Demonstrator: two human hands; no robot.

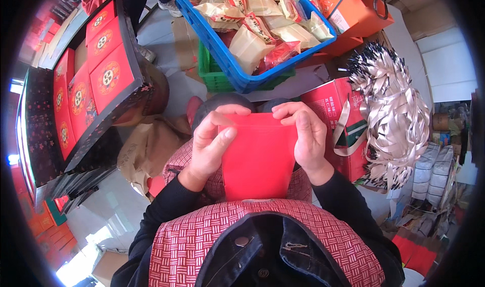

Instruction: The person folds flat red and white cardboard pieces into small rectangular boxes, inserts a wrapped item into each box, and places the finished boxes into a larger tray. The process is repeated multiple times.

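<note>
Beyond held red piece (258, 158), blue crate (233, 68); ribbon bundle (398, 120) right; boxes (81, 100) left

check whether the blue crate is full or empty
Looks full: cream packets heap across the blue crate near rim height; the bottom is hidden.

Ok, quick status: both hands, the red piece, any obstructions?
Left hand and right hand at far corners of red piece. Red piece between them. Blue crate beyond, not in the way.
</note>
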